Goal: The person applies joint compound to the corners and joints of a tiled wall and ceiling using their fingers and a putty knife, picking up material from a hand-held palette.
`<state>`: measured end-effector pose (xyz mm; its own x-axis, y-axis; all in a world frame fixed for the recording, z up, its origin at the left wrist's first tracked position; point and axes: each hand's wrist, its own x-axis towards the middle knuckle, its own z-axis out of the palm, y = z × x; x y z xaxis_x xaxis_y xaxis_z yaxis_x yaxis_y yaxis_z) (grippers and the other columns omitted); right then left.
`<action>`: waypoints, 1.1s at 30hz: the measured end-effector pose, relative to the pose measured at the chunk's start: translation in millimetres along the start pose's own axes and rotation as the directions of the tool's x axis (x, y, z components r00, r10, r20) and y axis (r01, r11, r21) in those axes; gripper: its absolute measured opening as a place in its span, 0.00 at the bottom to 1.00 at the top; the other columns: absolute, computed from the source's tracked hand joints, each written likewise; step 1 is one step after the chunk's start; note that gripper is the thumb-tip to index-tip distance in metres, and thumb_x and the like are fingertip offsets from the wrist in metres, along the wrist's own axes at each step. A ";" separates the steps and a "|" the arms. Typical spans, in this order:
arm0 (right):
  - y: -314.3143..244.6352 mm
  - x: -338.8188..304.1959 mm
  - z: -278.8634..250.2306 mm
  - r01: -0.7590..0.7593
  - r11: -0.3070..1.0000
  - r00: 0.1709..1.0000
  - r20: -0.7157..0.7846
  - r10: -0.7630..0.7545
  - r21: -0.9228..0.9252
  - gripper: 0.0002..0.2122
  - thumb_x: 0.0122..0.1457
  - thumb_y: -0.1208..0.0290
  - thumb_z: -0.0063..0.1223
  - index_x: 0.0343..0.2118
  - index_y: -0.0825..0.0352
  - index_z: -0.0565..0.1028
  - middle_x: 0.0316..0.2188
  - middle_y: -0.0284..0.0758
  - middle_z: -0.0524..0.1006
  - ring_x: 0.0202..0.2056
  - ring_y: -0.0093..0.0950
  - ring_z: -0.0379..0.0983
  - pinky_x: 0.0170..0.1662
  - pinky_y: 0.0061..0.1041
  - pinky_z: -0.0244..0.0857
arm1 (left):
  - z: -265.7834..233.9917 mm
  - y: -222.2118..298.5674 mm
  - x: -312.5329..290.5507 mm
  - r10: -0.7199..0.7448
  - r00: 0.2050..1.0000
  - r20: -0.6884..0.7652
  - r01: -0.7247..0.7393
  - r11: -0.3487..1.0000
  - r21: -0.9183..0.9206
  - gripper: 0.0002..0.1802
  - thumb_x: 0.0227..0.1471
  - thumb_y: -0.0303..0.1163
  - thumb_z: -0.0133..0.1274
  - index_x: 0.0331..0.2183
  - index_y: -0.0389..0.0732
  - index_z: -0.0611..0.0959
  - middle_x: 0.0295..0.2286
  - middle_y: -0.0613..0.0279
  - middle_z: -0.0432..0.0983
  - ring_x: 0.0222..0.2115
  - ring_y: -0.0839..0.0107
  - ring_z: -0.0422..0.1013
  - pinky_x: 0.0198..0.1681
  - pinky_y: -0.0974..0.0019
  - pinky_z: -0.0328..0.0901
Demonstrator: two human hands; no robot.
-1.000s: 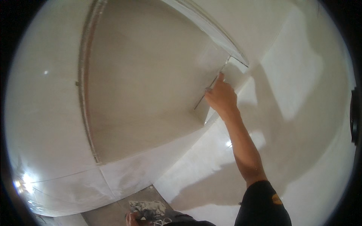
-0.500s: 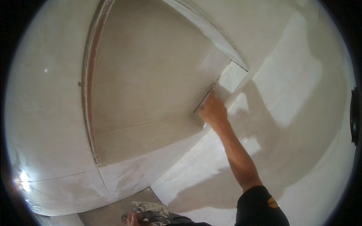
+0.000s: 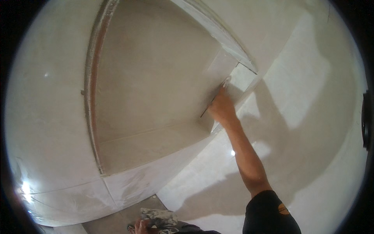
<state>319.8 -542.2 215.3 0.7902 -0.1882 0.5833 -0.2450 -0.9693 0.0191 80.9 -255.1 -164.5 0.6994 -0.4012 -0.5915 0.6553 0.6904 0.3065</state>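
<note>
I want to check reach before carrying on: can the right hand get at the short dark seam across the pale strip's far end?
Probably yes: the right hand is at the long edge of the pale strip, and nothing visible blocks the short dark seam.

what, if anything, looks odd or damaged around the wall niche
The niche's left edge looks rough, with a brownish strip exposed. Near the right hand, a dark gap, seemingly unfilled, borders a pale panel.

Niche (image 3: 156,145) front open — back wall (image 3: 156,74) blocks.
</note>
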 end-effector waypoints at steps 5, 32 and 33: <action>-33.7 -16.5 -38.9 -0.153 0.988 0.987 -0.043 0.154 0.033 0.38 0.46 0.74 0.48 0.59 0.78 0.43 0.32 0.56 0.74 0.38 0.49 0.72 0.44 0.42 0.65 | -44.4 -24.7 28.6 0.116 0.993 -0.019 -0.108 0.962 0.250 0.25 0.58 0.50 0.37 0.43 0.39 0.74 0.33 0.53 0.75 0.25 0.62 0.75 0.23 0.63 0.71; -34.8 -41.9 -3.9 -0.128 0.972 0.953 0.245 0.175 -0.198 0.35 0.46 0.71 0.55 0.56 0.78 0.52 0.31 0.50 0.75 0.36 0.49 0.72 0.39 0.42 0.68 | 0.6 -0.9 -8.0 0.138 0.990 -0.035 -0.133 0.984 0.119 0.18 0.56 0.41 0.39 0.35 0.37 0.75 0.31 0.51 0.76 0.23 0.62 0.74 0.21 0.64 0.70; -40.1 -38.9 -11.3 -0.139 0.977 0.971 0.172 0.167 -0.164 0.35 0.46 0.71 0.54 0.56 0.78 0.52 0.31 0.50 0.75 0.36 0.50 0.72 0.39 0.42 0.68 | -5.1 -2.9 -6.8 0.156 0.987 -0.038 -0.149 0.978 0.147 0.18 0.56 0.41 0.39 0.35 0.36 0.75 0.31 0.51 0.76 0.23 0.62 0.74 0.21 0.65 0.70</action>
<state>292.6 -494.2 201.0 0.8227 -0.3720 0.4298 -0.4415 -0.8944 0.0710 72.8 -251.2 -165.2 0.7816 -0.2652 -0.5646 0.5787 0.6461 0.4976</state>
